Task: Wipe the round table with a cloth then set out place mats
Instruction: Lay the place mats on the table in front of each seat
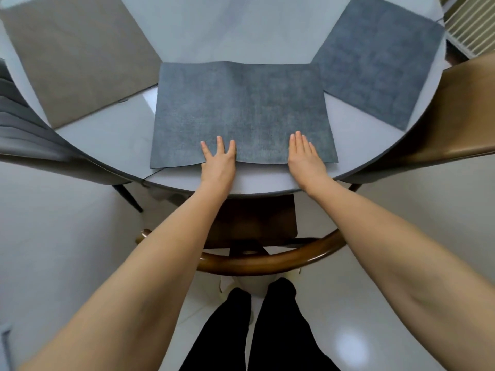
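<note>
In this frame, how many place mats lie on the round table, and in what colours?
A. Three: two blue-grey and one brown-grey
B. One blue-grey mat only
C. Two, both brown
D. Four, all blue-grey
A: a blue-grey mat lies under the flat left hand and right hand, a second blue-grey mat lies at the right, and a brown-grey mat at the left of the round table.

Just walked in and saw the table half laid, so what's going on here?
A person is setting place mats on the round table. Both hands lie flat on the near edge of the middle blue-grey mat: the left hand and the right hand press it down with straight fingers. A brown-grey mat already lies to the left and another blue-grey mat to the right. No cloth is in view.
</note>
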